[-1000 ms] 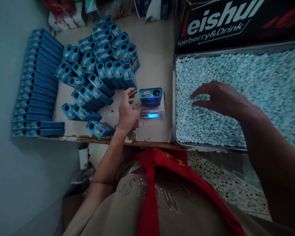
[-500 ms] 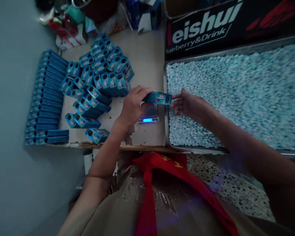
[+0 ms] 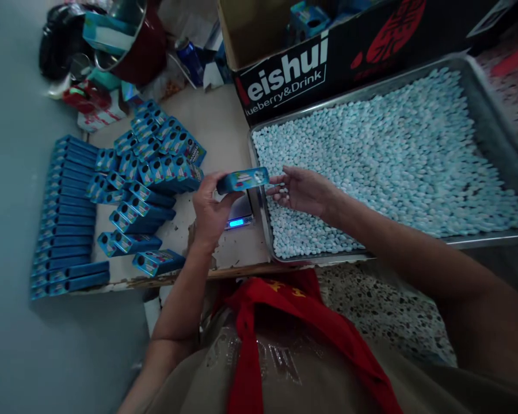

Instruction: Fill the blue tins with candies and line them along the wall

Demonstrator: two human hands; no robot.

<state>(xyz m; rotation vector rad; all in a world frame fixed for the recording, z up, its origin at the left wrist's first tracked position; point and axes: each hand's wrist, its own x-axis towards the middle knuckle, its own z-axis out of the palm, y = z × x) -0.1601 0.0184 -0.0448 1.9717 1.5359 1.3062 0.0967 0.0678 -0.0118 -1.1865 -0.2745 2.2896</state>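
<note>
My left hand is closed around a small blue box, held tilted above a digital scale with a lit blue display. Pale pieces show at the dark hole in the box's right end. My right hand reaches over the tray's left part, its forefinger at that end of the box. A few small white-blue candies rest among its partly curled fingers. Below lies a metal tray spread with many such candies.
Many blue boxes stand clustered on the table, with a stacked row along the wall. A black carton holding blue boxes stands behind the tray. A red pot and a blue can are at the back.
The view has shifted to the right, showing more of the tray and carton. The box's hole, dark before, now shows pale pieces. My left hand keeps its hold.
</note>
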